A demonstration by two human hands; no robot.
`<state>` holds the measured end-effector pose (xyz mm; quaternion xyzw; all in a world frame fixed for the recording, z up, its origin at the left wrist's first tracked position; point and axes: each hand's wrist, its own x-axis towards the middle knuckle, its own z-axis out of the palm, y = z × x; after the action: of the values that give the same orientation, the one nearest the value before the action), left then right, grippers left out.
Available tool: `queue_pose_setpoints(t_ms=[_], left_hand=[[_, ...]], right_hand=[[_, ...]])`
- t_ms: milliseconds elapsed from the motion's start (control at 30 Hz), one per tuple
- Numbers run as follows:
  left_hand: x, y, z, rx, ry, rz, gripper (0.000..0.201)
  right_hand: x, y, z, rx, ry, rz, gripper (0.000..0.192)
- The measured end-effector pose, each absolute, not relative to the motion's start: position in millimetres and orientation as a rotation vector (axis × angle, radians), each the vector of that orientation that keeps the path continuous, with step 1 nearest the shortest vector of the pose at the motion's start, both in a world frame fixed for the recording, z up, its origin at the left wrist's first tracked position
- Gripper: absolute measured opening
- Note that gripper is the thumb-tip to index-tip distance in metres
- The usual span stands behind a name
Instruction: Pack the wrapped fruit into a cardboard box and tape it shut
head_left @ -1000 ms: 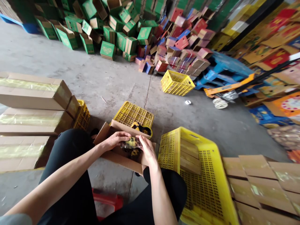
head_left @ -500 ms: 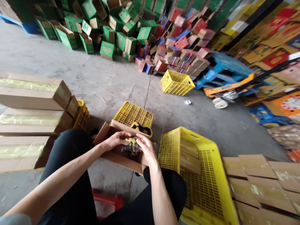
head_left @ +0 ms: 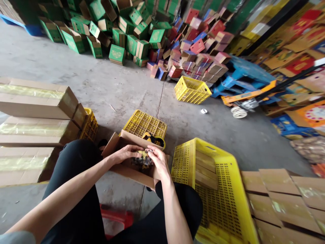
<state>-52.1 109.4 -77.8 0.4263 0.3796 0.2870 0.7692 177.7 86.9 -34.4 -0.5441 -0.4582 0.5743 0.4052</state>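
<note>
Between my two hands is a small yellow-and-black pack in clear, shiny film (head_left: 142,159); what is inside cannot be made out. My left hand (head_left: 127,152) has its fingers closed on the pack's left and far side. From the right, my right hand (head_left: 157,158) pinches its near corner. Both hands are over an open cardboard box (head_left: 132,174) with its flaps raised, set between my knees. Beyond the box's far flap stands a tape dispenser (head_left: 153,139) with yellow parts, on an upturned yellow crate (head_left: 144,123).
Right of my knee stands a large yellow crate (head_left: 230,189) holding flat cardboard. Taped cartons (head_left: 33,101) are stacked at left, more cartons (head_left: 289,196) at right. Farther off are a small yellow crate (head_left: 191,93), a pallet jack (head_left: 250,98) and heaped green boxes (head_left: 116,54).
My left fingers have shifted slightly over the pack's top and the pack has turned a little. The box and surroundings stay in place.
</note>
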Motion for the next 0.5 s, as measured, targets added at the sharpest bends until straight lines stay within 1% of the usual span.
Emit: queue_pose_setpoints(t_ms=[167, 500], left_hand=[[-53.1, 110.2, -74.7, 1.015, 0.833, 0.571, 0.066], [-50.9, 110.8, -69.8, 1.065, 0.946, 0.603, 0.065]], right_hand=[[177.4, 87.1, -36.6, -1.369, -1.169, 1.436, 0.040], [177.2, 89.0, -37.5, -1.345, -1.120, 1.465, 0.045]])
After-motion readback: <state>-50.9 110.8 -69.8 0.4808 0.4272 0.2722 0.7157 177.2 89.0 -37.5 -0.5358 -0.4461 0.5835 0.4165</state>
